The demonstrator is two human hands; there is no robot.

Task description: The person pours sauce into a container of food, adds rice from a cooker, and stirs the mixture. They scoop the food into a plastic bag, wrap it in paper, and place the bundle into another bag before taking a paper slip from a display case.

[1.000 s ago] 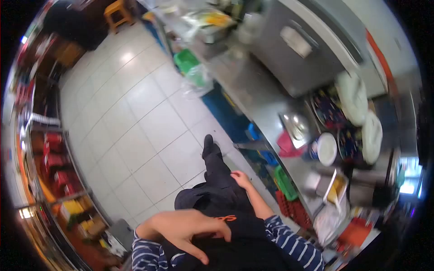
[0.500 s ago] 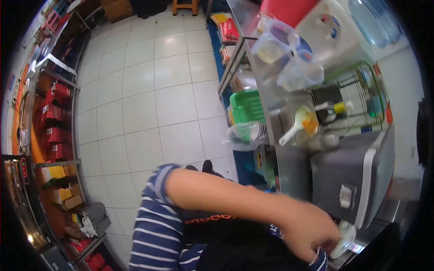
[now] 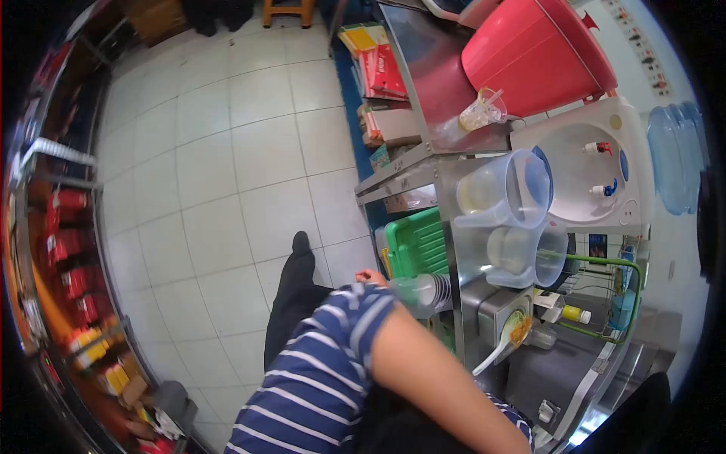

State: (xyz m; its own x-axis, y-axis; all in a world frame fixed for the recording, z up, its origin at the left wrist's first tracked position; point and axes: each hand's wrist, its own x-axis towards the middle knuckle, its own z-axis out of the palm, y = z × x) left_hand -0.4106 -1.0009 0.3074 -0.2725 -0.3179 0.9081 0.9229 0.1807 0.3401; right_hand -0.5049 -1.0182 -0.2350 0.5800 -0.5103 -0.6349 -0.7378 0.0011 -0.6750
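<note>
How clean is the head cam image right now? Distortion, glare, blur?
Head view: wide-angle bowing in the tile floor lines, corners black; head view: small blown-out glare at lower right; head view: the red tub and rims of the stacked clear cups fairly distinct; head view: red packages on the left shelf softer, lettering unreadable.

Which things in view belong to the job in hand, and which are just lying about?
Likely in the job:
- right sleeve, which the left forearm crosses toward; left hand out of view
- right hand, partly hidden

Apparently just lying about:
- cups, beside the right hand, contact unclear
- jugs
- green tray
- bucket
- spoon
</note>
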